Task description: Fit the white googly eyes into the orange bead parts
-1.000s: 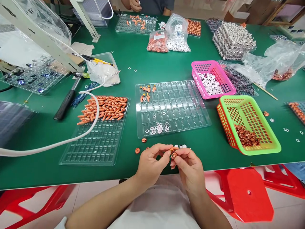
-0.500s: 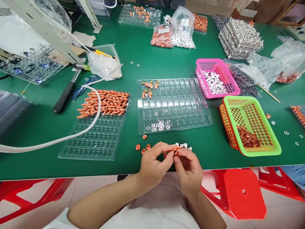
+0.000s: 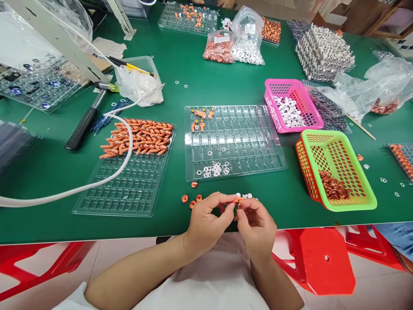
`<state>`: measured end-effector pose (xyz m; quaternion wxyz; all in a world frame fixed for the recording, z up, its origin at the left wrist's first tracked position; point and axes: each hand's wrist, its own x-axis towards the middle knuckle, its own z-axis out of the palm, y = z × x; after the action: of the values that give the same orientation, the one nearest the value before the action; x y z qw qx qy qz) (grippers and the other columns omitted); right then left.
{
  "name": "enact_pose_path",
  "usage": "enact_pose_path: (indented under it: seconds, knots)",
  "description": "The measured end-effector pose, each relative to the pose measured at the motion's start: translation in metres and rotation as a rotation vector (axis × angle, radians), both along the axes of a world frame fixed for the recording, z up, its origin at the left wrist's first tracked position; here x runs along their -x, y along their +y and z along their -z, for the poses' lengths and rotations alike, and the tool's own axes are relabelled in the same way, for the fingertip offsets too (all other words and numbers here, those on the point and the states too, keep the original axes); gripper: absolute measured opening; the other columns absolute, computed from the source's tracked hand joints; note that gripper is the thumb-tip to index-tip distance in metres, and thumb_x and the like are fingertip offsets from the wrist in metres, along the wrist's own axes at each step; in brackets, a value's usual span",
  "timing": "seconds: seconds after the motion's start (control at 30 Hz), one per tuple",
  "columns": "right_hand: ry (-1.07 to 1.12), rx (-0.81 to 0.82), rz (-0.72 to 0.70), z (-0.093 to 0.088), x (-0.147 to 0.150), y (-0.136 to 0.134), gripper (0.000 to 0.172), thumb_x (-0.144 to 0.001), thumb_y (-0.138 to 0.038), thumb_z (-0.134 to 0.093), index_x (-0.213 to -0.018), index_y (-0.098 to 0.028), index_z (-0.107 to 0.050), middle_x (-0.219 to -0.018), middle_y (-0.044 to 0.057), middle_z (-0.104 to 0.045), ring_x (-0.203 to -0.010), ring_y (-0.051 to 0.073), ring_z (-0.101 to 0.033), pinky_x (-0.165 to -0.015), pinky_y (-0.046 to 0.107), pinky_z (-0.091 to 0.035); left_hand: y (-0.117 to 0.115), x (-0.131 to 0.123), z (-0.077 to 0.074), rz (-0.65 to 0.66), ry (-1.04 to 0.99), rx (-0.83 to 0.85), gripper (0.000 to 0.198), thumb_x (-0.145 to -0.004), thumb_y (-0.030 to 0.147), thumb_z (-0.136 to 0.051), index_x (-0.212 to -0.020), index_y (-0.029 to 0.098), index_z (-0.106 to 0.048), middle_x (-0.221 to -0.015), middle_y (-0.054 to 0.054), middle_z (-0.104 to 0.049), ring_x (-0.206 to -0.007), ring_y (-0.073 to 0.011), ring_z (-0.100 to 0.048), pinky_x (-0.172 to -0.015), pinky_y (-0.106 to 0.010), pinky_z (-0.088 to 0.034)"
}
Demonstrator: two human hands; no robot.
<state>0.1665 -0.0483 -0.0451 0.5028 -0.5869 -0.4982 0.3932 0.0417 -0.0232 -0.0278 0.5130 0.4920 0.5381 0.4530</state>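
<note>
Green flat tabletop [image 3: 226,86]; at six o'clock from the clear rectangular plastic tray [image 3: 188,144], left hand [image 3: 206,221] and right hand [image 3: 259,228] pinch a small elongated orange piece [image 3: 238,199]. Judged step: two-handed adjusting; next move likely calls for steady alignment.

No wording, brand or number can be read. A white, rectangular label [image 3: 221,39] is on the clear plastic bag filled with small orange pieces [image 3: 217,52], its print too small to make out. A white, roughly square label [image 3: 250,29] with faint dark marks, likewise illegible, is on the taller clear plastic bag filled with small white pieces [image 3: 247,54].
</note>
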Motion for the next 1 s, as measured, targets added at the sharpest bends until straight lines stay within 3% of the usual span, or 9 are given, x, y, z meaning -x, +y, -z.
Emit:
enact_pose_path:
  seconds: [0.27, 0.53, 1.0]
  knots:
    - [0.199, 0.123, 0.034, 0.0032, 0.0004, -0.0017, 0.009, -0.083, -0.02, -0.064, -0.092, -0.021, -0.066, -0.087, 0.004, -0.07, -0.075, 0.016, -0.069, -0.066, 0.027, -0.06, 0.001, -0.0002, 0.0023, -0.007, 0.102, -0.097, 0.019, -0.081, 0.01, -0.06, -0.091, 0.018, -0.074, -0.078, -0.004, -0.073, -0.065, -0.0128, -0.064, -0.062, -0.023, -0.053]
    - [0.077, 0.083, 0.035, 0.0035, 0.003, -0.0031, 0.008, -0.087, -0.022, -0.061, -0.094, -0.021, -0.065, -0.09, 0.004, -0.068, -0.077, 0.016, -0.068, -0.069, 0.028, -0.059, 0.0016, -0.002, 0.004, -0.029, 0.139, -0.202, 0.021, -0.079, 0.009, -0.061, -0.092, 0.019, -0.075, -0.073, -0.002, -0.071, -0.06, -0.0124, -0.061, -0.058, -0.023, -0.052]
    - [-0.006, 0.067, -0.001, 0.0038, 0.0036, -0.0038, 0.009, -0.09, -0.022, -0.058, -0.095, -0.023, -0.065, -0.09, 0.004, -0.067, -0.078, 0.016, -0.067, -0.07, 0.029, -0.057, -0.002, 0.0042, 0.0047, 0.031, 0.126, -0.296, 0.029, -0.084, 0.006, -0.059, -0.104, 0.02, -0.074, -0.08, -0.005, -0.075, -0.071, -0.0161, -0.068, -0.066, -0.026, -0.055]
